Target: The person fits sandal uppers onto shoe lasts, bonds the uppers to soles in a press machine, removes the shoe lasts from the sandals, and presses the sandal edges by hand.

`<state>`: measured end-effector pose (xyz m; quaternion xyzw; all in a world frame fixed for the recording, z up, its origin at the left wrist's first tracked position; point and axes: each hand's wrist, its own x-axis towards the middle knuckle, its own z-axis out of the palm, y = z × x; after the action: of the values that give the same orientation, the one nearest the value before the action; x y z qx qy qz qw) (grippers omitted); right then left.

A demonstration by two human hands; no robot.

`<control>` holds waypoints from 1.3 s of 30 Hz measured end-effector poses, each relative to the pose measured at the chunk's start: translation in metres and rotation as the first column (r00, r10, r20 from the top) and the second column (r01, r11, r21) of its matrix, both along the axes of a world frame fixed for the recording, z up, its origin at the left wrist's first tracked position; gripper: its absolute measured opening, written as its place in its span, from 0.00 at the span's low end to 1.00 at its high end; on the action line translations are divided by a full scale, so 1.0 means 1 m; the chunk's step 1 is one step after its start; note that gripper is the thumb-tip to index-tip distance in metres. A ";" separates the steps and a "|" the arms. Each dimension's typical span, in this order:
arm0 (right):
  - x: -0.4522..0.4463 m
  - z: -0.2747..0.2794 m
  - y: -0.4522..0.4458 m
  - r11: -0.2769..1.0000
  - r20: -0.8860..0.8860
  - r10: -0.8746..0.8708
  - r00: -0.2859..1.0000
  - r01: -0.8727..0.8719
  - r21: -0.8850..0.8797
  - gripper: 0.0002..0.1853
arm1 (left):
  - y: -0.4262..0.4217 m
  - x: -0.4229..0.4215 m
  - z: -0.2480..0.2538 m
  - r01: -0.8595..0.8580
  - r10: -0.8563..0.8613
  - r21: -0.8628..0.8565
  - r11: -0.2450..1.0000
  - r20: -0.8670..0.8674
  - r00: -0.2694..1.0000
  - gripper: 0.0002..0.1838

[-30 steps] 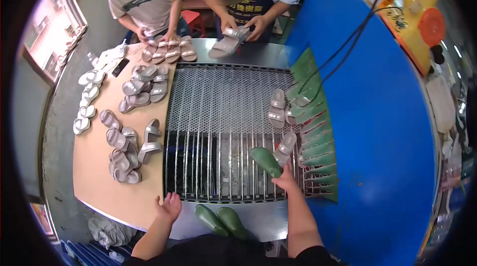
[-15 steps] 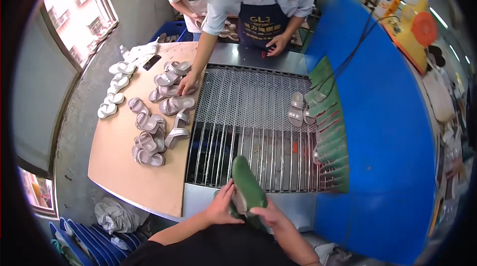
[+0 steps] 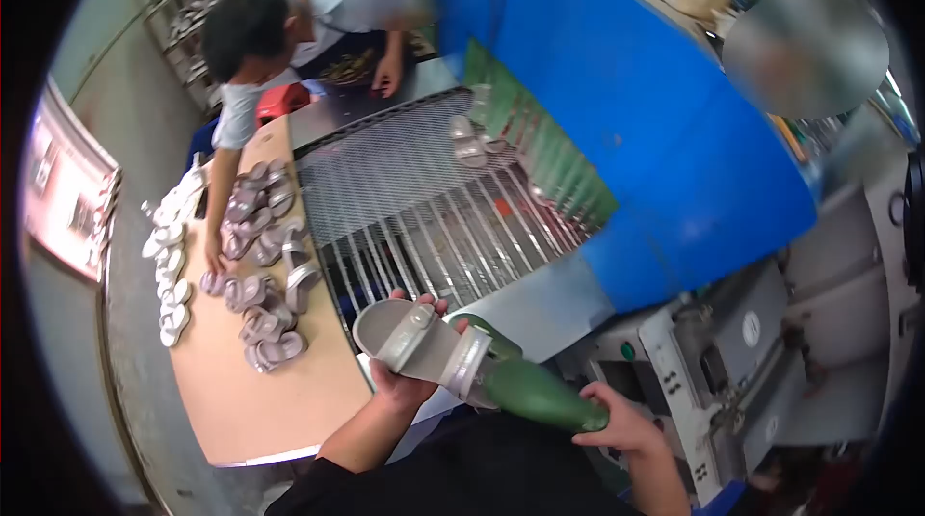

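Note:
A taupe sandal [image 3: 400, 337] with silvery straps lies sole-down in my left hand [image 3: 405, 383], whose fingers wrap its edge near the toe. My right hand [image 3: 624, 420] is closed round the narrow end of a green shoe last [image 3: 540, 393]. The other end of that last meets the heel end of the sandal; how far it sits inside, I cannot tell. A second green shape [image 3: 489, 331], perhaps another last, shows behind the sandal, partly hidden. Both hands are in front of my body, near the slatted conveyor's front edge.
A metal conveyor [image 3: 385, 188] carries sandals [image 3: 469, 142] beside green strip curtains [image 3: 530, 121] and a blue hood [image 3: 617, 131]. On the tan table [image 3: 222, 410] stand several taupe sandals [image 3: 262, 323] and white sandals [image 3: 173, 309]. A co-worker [image 3: 279, 34] leans over it. A machine [image 3: 689, 371] stands at right.
My view has swung right. The sandal now shows in my left hand, and my right hand has shifted to the last's far end. The co-worker has bent lower, reaching farther along the table.

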<state>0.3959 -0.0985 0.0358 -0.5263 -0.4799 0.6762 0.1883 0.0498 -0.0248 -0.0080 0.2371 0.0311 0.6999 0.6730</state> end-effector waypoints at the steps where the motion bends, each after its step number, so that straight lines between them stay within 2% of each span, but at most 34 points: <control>1: -0.007 0.000 -0.018 0.998 -0.046 -0.049 0.998 0.047 -0.052 0.41 | -0.001 0.017 0.001 0.053 -0.052 0.044 0.998 -0.030 0.998 0.52; 3: -0.018 0.018 -0.041 0.988 -0.111 -0.130 0.985 0.137 0.065 0.38 | -0.016 0.054 0.008 0.195 -0.196 -0.019 0.981 -0.096 0.976 0.49; 5: -0.019 0.025 -0.060 0.931 -0.237 -0.238 0.942 0.291 0.219 0.36 | -0.035 0.094 -0.003 0.306 -0.306 -0.034 0.952 -0.007 0.952 0.49; 6: -0.009 0.025 -0.071 0.872 0.013 -0.260 0.966 0.229 0.432 0.41 | -0.051 0.116 0.002 0.332 -0.329 -0.105 0.938 0.043 0.943 0.49; 7: -0.007 0.031 -0.081 0.749 0.031 -0.350 0.936 0.260 0.609 0.43 | -0.070 0.135 0.011 0.364 -0.355 -0.172 0.915 0.085 0.931 0.48; 9: -0.006 0.048 -0.095 0.402 0.018 -0.543 0.839 0.241 0.883 0.47 | -0.092 0.166 0.020 0.410 -0.398 -0.253 0.876 0.100 0.912 0.48; 10: 0.005 0.049 -0.104 0.427 -0.055 -0.481 0.875 0.289 0.857 0.46 | -0.101 0.181 0.023 0.420 -0.415 -0.274 0.865 0.081 0.906 0.48; 13: 0.034 0.042 -0.132 0.451 -0.101 -0.417 0.903 0.302 0.840 0.45 | -0.115 0.215 0.017 0.437 -0.461 -0.286 0.853 -0.021 0.887 0.50; 16: 0.082 0.014 -0.154 0.607 -0.442 -0.247 0.862 0.493 0.623 0.47 | -0.134 0.261 0.011 0.584 -0.589 -0.220 0.781 0.052 0.807 0.51; 17: 0.110 0.004 -0.163 0.659 -0.422 -0.275 0.864 0.489 0.572 0.45 | -0.146 0.284 0.010 0.605 -0.607 -0.203 0.770 0.058 0.792 0.51; 19: 0.171 -0.019 -0.188 0.631 -0.274 -0.316 0.908 0.417 0.654 0.45 | -0.174 0.339 0.011 0.688 -0.675 -0.138 0.712 0.136 0.725 0.52; 20: 0.197 -0.035 -0.209 0.806 -0.497 -0.301 0.814 0.496 0.323 0.47 | -0.189 0.363 0.016 0.703 -0.704 -0.168 0.691 0.066 0.707 0.51; 21: 0.218 -0.054 -0.232 0.900 -0.683 -0.344 0.645 0.434 -0.045 0.49 | -0.203 0.386 0.024 0.709 -0.725 -0.203 0.676 -0.009 0.689 0.51; 22: 0.234 -0.073 -0.253 0.897 -0.792 -0.442 0.421 0.235 -0.375 0.51 | -0.215 0.413 0.035 0.717 -0.738 -0.175 0.674 -0.115 0.665 0.54; 23: 0.256 -0.090 -0.274 0.931 -0.876 -0.362 0.320 0.076 -0.357 0.54 | -0.222 0.440 0.046 0.729 -0.740 -0.148 0.669 -0.225 0.634 0.56; 24: 0.265 -0.099 -0.285 0.962 -0.947 -0.270 0.173 0.008 -0.273 0.55 | -0.224 0.462 0.052 0.689 -0.673 -0.124 0.714 -0.392 0.627 0.62; 25: 0.273 -0.105 -0.295 0.984 -0.985 -0.172 0.020 -0.042 -0.172 0.56 | -0.226 0.476 0.065 0.644 -0.559 -0.028 0.765 -0.527 0.641 0.63; 26: 0.289 -0.085 -0.304 0.993 -0.994 -0.104 0.027 0.063 -0.102 0.57 | -0.228 0.490 0.078 0.591 -0.418 0.073 0.803 -0.638 0.647 0.64; 27: 0.307 -0.089 -0.320 0.986 -0.988 -0.144 0.058 0.090 -0.139 0.56 | -0.218 0.508 0.061 0.518 -0.259 0.309 0.798 -0.601 0.756 0.63; 28: 0.322 -0.100 -0.342 0.978 -0.979 -0.187 0.086 0.114 -0.177 0.54 | -0.213 0.513 0.055 0.515 -0.205 0.346 0.785 -0.639 0.741 0.59; 29: 0.333 -0.102 -0.363 0.956 -0.964 -0.258 0.071 0.160 -0.244 0.46 | -0.210 0.526 0.049 0.531 -0.200 0.363 0.766 -0.650 0.733 0.47; 31: 0.357 -0.099 -0.409 0.838 -0.878 -0.478 -0.002 0.300 -0.457 0.31 | -0.207 0.537 0.012 0.685 -0.366 0.117 0.719 -0.774 0.517 0.29; 32: 0.364 -0.098 -0.427 0.766 -0.833 -0.547 -0.081 0.353 -0.537 0.25 | -0.208 0.542 -0.028 0.688 -0.321 0.068 0.722 -0.848 0.421 0.24; 33: 0.359 -0.121 -0.446 0.767 -0.927 -0.368 -0.070 0.541 -0.345 0.25 | -0.204 0.546 -0.065 0.690 -0.272 0.021 0.724 -0.910 0.313 0.19; 35: 0.342 -0.121 -0.487 0.639 -0.952 -0.229 -0.201 0.707 -0.303 0.44 | -0.222 0.589 -0.092 0.696 -0.430 -0.316 0.645 -0.903 -0.012 0.18; 37: 0.316 -0.112 -0.513 0.431 -0.966 -0.134 -0.219 0.865 -0.256 0.49 | -0.240 0.648 -0.124 0.820 -0.163 -0.104 0.562 -0.987 -0.013 0.25; 39: 0.281 -0.094 -0.541 0.205 -0.911 -0.224 -0.347 0.897 -0.392 0.52 | -0.256 0.714 -0.131 0.843 0.302 0.146 0.518 -0.953 -0.021 0.43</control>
<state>0.6767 -0.6392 -0.0580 -0.0756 -0.0201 0.4084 0.9094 0.7641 -0.2807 -0.1388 0.8961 0.1133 0.0785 0.4219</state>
